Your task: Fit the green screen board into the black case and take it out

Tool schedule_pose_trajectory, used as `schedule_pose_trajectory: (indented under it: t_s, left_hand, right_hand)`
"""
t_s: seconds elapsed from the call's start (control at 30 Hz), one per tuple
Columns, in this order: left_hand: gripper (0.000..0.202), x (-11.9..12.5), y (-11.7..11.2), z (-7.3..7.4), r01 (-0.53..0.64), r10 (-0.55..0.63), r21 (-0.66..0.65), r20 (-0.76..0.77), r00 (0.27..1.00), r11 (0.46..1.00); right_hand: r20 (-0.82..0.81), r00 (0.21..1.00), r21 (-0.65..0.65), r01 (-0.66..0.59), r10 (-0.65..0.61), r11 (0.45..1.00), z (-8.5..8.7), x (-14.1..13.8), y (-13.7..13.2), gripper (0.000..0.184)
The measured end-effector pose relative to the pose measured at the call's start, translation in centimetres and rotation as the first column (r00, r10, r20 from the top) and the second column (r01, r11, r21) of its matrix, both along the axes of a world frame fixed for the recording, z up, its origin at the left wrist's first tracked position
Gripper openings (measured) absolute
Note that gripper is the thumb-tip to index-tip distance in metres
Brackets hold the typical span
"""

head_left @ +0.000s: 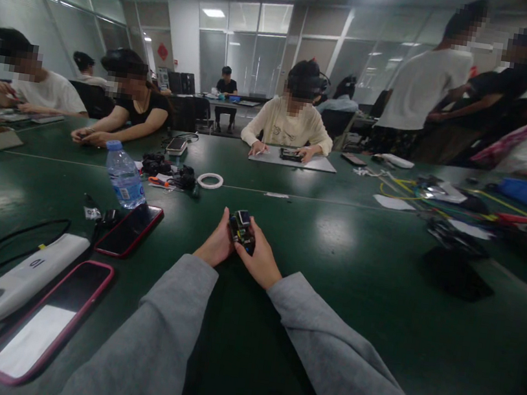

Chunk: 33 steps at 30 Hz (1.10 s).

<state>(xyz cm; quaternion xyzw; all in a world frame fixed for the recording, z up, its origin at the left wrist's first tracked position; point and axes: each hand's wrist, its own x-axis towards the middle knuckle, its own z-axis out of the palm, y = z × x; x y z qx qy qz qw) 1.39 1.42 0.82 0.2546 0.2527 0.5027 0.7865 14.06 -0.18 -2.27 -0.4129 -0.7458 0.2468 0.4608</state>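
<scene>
Between my two hands, just above the green table [347,261], is a small dark electronic device [242,228] with a grey square part on top and what looks like exposed circuitry. My left hand [218,242] is closed around its left side, thumb pointing up. Closed on its right side is my right hand [260,253], its thumb lying across the lower front. The palms hide the device's sides and underside. Its exact kind is too small to make out.
Left of my arms lie a pink-framed phone [50,321], a red-edged phone [129,230], a white power bank [29,276] with black cables, and a water bottle [124,175]. Farther off are a white ring [209,181] and black cable bundles [169,171]. Across sits a person [289,123]; clutter lies right.
</scene>
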Motion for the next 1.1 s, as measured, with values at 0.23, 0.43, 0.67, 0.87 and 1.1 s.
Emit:
schedule_pose_trajectory:
  t_s: [0.23,0.43,0.67,0.87,1.1]
  left_hand:
    - [0.039,0.3,0.3,-0.3,-0.093,0.093,-0.026,-0.031,0.995,0.995]
    - [0.036,0.1,0.6,-0.3,-0.124,0.119,-0.089,-0.057,0.991,0.988]
    - [0.033,0.1,1.0,-0.7,-0.07,0.069,-0.014,-0.035,0.997,0.997]
    - [0.021,0.4,0.7,-1.2,-0.111,0.115,0.071,-0.051,0.992,0.991]
    - [0.025,0.4,0.6,-1.6,-0.112,0.117,0.093,-0.059,0.991,0.989]
  right_hand:
    - [-0.033,0.999,-0.001,0.006,-0.006,1.0,0.0,0.1,0.1,0.07]
    - [-0.333,0.941,-0.252,-0.15,0.06,0.956,0.3,0.9,0.9,0.062]
    - [-0.639,0.768,-0.457,-0.417,0.036,0.786,1.4,2.8,1.9,0.034]
    - [-0.696,0.716,-0.533,-0.455,-0.063,0.714,1.9,3.9,2.2,0.03]
    - [-0.622,0.782,-0.452,-0.319,-0.038,0.833,0.8,2.2,1.5,0.049]
